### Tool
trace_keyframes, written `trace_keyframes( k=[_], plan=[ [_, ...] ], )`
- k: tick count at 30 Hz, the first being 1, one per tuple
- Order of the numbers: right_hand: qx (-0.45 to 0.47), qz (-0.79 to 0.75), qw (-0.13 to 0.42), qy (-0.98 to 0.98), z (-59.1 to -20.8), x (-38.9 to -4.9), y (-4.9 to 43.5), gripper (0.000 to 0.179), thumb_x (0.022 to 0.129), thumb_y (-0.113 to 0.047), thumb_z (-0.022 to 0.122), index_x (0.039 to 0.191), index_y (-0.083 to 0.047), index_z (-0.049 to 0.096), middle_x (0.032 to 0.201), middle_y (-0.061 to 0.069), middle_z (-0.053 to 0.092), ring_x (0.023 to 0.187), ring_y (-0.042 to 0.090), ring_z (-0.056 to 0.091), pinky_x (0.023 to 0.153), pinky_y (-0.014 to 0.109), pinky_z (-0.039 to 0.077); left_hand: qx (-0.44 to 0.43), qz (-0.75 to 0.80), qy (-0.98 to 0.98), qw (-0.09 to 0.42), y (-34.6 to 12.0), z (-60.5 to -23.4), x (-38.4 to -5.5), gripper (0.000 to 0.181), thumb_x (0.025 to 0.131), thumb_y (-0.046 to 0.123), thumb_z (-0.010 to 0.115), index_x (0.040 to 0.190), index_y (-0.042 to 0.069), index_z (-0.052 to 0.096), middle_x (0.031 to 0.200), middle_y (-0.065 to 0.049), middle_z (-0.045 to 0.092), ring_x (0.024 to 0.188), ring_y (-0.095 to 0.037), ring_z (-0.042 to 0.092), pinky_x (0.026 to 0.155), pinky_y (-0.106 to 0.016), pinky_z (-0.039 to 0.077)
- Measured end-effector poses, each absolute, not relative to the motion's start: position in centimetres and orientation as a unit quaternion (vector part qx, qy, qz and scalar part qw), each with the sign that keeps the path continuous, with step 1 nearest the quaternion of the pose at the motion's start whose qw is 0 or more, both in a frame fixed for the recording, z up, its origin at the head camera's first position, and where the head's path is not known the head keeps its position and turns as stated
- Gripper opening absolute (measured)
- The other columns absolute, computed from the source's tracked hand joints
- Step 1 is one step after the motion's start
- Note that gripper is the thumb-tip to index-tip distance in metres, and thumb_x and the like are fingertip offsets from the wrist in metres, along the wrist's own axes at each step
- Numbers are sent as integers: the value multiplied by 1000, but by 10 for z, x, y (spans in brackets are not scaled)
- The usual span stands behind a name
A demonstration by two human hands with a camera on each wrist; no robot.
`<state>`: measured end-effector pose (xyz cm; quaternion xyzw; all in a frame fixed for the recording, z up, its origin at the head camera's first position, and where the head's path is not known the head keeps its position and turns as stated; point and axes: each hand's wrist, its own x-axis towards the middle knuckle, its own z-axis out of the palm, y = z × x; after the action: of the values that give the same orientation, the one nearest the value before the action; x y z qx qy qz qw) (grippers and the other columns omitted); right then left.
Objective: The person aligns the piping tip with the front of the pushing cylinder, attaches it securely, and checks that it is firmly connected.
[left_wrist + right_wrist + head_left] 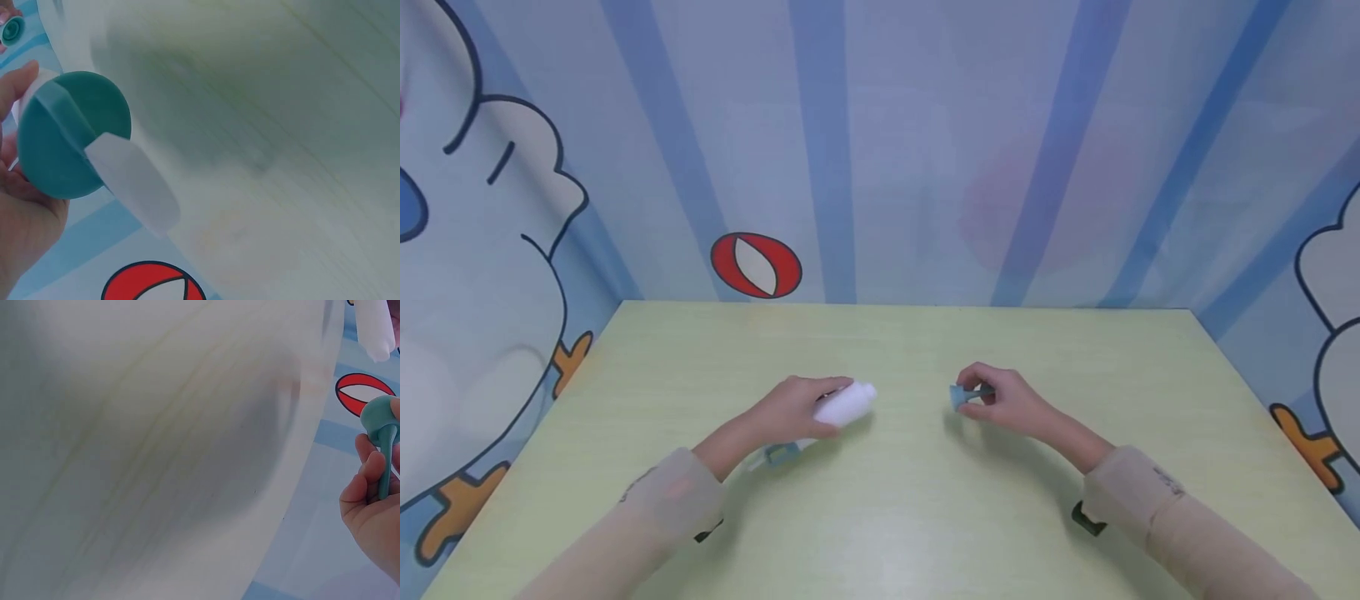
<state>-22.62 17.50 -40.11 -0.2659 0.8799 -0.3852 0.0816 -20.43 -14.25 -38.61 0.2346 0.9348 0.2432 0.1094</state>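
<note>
My left hand (788, 408) holds a white bottle-like cylinder (847, 403) tilted above the table, its narrow tip pointing up and right. At its lower end is a teal part (782, 453). The left wrist view shows this as a teal disc (109, 103) with a raised ridge and a flat white tab (134, 181). Across a gap, my right hand (1015, 402) pinches the slim stem of a small teal piece (957, 397). Its rounded head (377, 415) faces the white cylinder's tip. The left wrist view shows that head (12, 30) hollow inside.
A pale yellow-green table (887, 517) lies beneath both hands. Behind it stands a blue striped backdrop (910, 150) with a printed red and white ball (756, 265). Printed cartoon panels (482, 333) close in the sides.
</note>
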Motion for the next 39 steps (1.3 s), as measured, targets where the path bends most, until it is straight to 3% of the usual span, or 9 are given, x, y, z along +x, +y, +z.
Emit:
trace_keyframes(
  k=[9, 17, 24, 39],
  plan=[
    [-269, -402, 90, 871, -402, -225, 168, 26, 80, -16, 64, 103, -7, 56, 95, 9, 60, 83, 15, 56, 71, 23, 47, 265, 236, 927, 117, -123, -382, -205, 60, 73, 23, 70, 128, 20, 47, 117, 0, 57, 92, -16, 53, 74, -33, 45],
    [-281, -418, 94, 859, -404, -222, 161, 24, 80, -16, 64, 101, -7, 56, 92, 9, 60, 71, 13, 49, 63, 21, 43, 287, 225, 923, 121, -111, -383, -206, 60, 74, 25, 70, 128, 22, 47, 117, 0, 58, 93, -17, 53, 75, -33, 45],
    [-293, -421, 86, 854, -402, -218, 155, 22, 79, -16, 64, 99, -9, 57, 90, 7, 60, 71, 12, 50, 64, 21, 45, 299, 221, 919, 131, -102, -386, -207, 63, 74, 28, 69, 131, 25, 43, 122, 3, 55, 94, -14, 52, 79, -33, 45],
    [-308, -433, 101, 841, -400, -213, 148, 22, 80, -14, 64, 100, -7, 56, 92, 10, 60, 73, 13, 54, 64, 22, 48, 338, 221, 907, 119, -91, -386, -205, 61, 75, 26, 69, 130, 22, 45, 118, 3, 57, 92, -13, 53, 77, -30, 45]
  ],
)
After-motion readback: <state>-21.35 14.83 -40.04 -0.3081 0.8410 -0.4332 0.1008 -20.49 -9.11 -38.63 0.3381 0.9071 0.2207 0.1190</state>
